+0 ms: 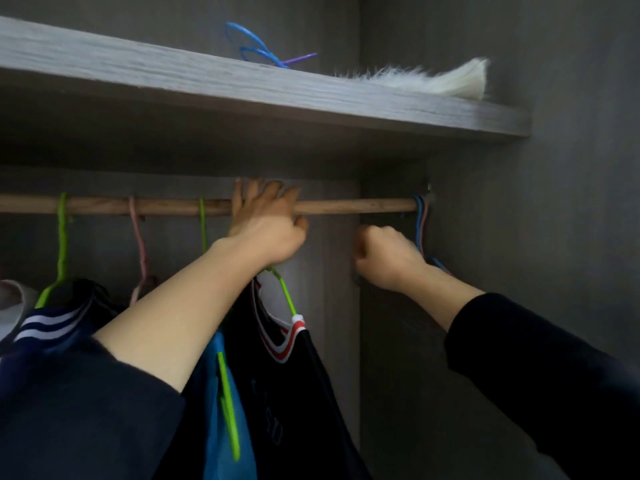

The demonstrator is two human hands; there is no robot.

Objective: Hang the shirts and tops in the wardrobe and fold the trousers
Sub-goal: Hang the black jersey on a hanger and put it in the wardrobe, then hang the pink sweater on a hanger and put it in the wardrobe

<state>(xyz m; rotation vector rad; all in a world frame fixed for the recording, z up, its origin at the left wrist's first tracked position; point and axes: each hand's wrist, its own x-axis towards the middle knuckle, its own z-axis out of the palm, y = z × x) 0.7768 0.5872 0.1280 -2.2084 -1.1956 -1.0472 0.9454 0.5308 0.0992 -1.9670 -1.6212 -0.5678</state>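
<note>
A wooden rod [360, 205] crosses the wardrobe. My left hand [266, 226] reaches up to it, fingers hooked over the rod, and holds the top of a green hanger [286, 296]. A black top with red and white trim [298, 368] hangs from that hanger just below my palm. My right hand [388, 254] is curled into a fist below the rod's right end. It grips a bunch of empty blue and pink hangers [421, 223] that hook over the rod by the side wall. What lies inside the fist is hidden.
Left of my arm hang a navy top with white stripes [52, 323] on a green hanger, a pink hanger [140, 244] and a blue top [211, 410]. The shelf [242, 88] above holds blue hangers [252, 46] and a white furry item [443, 81]. The wardrobe's side wall [554, 202] is at the right.
</note>
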